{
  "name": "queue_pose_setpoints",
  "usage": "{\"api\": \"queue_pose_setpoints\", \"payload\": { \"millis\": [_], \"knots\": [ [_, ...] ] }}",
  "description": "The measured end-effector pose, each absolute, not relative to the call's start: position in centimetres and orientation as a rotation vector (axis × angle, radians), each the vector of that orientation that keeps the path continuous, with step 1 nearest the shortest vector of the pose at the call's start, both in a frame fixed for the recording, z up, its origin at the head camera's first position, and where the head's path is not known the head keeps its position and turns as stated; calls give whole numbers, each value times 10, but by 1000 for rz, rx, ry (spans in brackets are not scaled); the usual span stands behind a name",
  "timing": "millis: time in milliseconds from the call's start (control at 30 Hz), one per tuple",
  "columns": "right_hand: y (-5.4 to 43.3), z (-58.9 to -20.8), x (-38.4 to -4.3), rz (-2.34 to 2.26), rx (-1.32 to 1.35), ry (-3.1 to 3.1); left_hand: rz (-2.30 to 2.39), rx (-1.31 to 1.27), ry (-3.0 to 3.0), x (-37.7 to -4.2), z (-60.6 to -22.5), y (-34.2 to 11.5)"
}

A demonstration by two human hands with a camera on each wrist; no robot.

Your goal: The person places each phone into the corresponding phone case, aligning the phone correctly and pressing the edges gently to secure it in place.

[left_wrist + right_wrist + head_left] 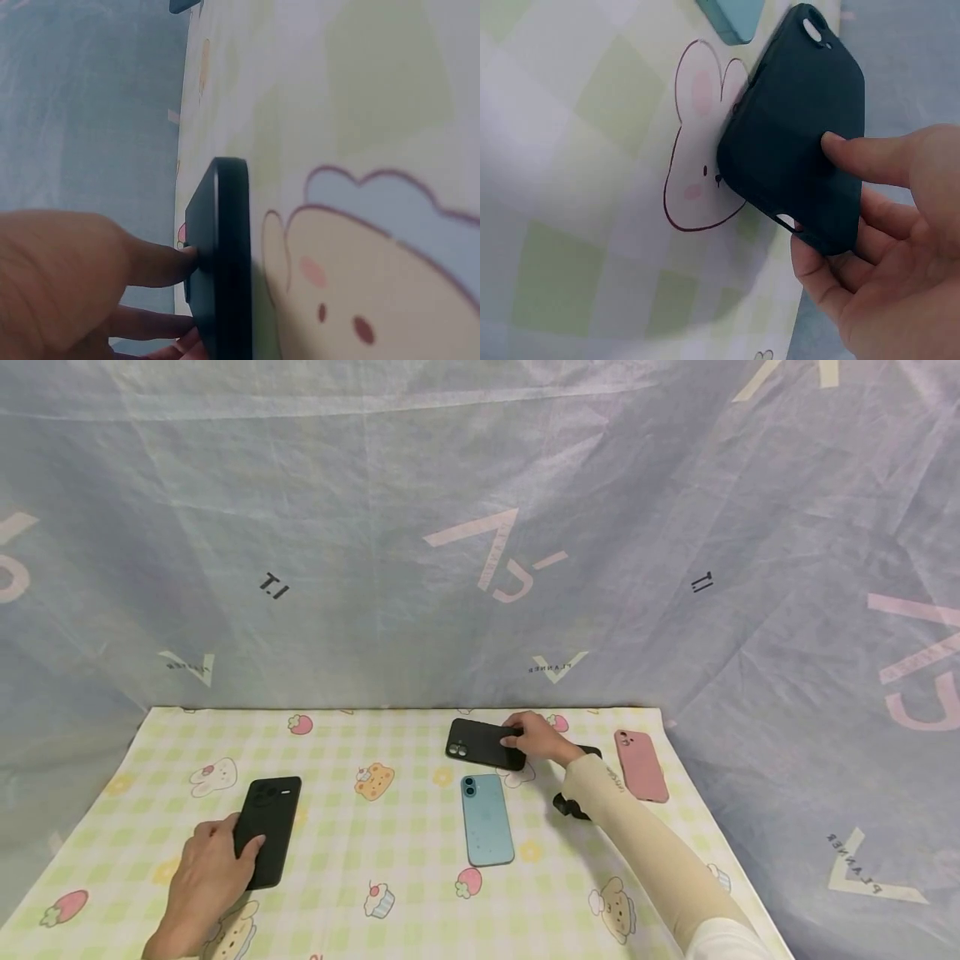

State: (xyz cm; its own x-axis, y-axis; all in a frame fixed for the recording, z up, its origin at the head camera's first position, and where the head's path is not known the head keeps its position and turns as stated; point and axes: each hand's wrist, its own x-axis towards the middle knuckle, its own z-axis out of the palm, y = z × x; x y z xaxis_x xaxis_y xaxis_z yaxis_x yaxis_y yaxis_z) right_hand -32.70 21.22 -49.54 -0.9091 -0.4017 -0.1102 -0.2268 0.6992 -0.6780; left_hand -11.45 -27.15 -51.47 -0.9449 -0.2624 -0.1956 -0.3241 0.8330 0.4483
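Observation:
In the head view my left hand (213, 864) grips a black phone (273, 835) at the left of the table, thumb over its back and fingers along its left edge. The left wrist view catches this phone edge-on, close over the cloth. Toward the back of the table my right hand (536, 737) holds a black phone case (480, 743) by its right end. Thumb on the back, fingers underneath: that is how the right wrist view shows the grip, with the case tilted up from the cloth. Cutouts show at both of its ends.
A light blue phone (487, 822) lies camera side up in front of the black case. A pink phone case (642, 766) lies at the far right. Black items (572, 807) are partly hidden under my right sleeve. Grey fabric (405, 568) hangs behind the checked tablecloth (405, 852).

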Motion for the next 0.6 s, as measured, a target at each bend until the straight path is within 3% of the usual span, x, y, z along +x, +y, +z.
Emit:
{"api": "queue_pose_setpoints", "payload": {
  "millis": [600],
  "knots": [
    [215, -490, -306, -1172, -204, 2648, 736, -402, 2840, -108, -509, -265]
  ]
}}
